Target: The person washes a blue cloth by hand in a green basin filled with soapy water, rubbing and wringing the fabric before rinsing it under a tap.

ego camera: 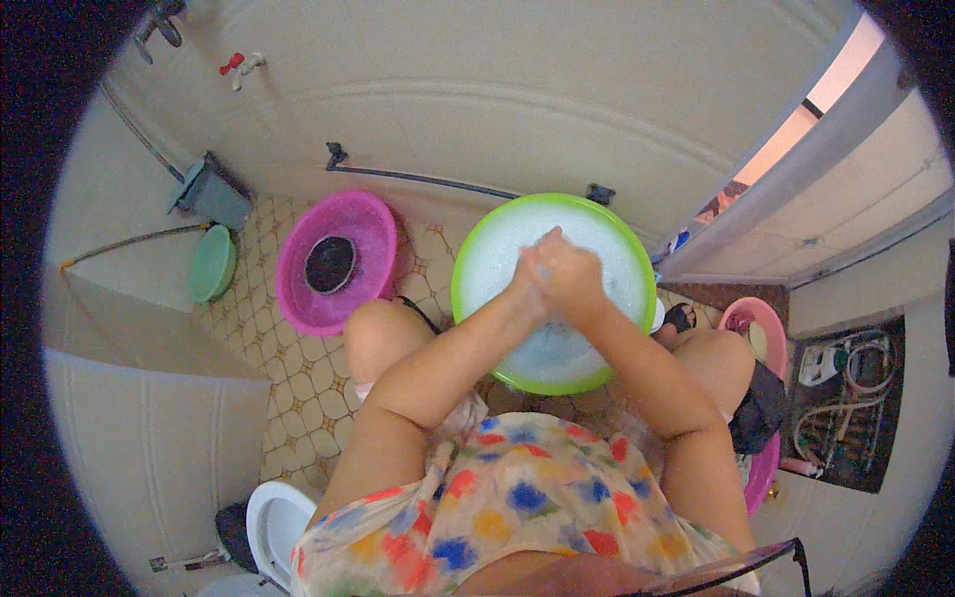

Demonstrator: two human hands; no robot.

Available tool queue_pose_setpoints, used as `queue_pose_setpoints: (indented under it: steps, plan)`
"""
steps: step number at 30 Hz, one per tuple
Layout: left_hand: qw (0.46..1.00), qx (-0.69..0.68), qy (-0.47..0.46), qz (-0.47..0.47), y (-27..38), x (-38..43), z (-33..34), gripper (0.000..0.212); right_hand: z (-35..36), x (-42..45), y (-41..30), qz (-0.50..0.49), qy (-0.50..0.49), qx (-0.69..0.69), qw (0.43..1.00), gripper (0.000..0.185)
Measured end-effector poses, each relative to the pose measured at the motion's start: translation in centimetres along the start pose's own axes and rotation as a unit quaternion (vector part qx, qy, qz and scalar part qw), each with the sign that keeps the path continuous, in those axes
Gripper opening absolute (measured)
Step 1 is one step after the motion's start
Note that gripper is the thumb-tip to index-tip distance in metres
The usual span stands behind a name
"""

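Observation:
In front of me stands a round basin with a lime-green rim (464,257), filled with white suds (507,231). My left hand (531,274) and my right hand (580,272) are pressed together over the foam, near the basin's middle. The right fingers wrap across the left hand. Both look slightly blurred, and whether any cloth is squeezed between them is hidden. Below the hands, some bluish-grey water shows through the foam. My knees sit on either side of the basin.
To the left, a magenta basin (373,224) holds a dark round item (330,265). Beyond are a small green basin (213,263) and a grey bin (216,195). Rightward are a pink basin (772,336), black cloth (759,410) and a door (828,216). A toilet seat (272,522) is lower left.

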State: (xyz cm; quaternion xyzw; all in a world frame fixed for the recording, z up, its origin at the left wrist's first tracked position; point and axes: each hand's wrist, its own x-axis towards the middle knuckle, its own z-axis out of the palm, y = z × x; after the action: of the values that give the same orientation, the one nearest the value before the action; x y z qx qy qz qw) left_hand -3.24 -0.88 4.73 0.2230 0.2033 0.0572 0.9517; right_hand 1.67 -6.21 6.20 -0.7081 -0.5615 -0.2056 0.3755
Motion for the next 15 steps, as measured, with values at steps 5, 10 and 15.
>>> queue_pose_setpoints:
  steps: [5, 10, 15]
  plan:
    - [0.999, 0.009, -0.031, -0.032, -0.3, 0.4, 0.6, 0.033, -0.5, 0.9, 3.4, 0.131, 0.046, -0.019, 0.990, 0.023]
    - [1.000, -0.003, 0.001, 0.022, 0.0, 0.8, -1.1, 0.035, 0.4, -0.7, -2.0, -0.018, -0.115, -0.101, 0.988, 0.029]
    - [0.998, 0.003, -0.050, 0.028, -0.5, 2.3, -2.0, 0.040, -0.6, 1.1, 2.3, 0.113, -0.081, -0.083, 0.987, 0.025]
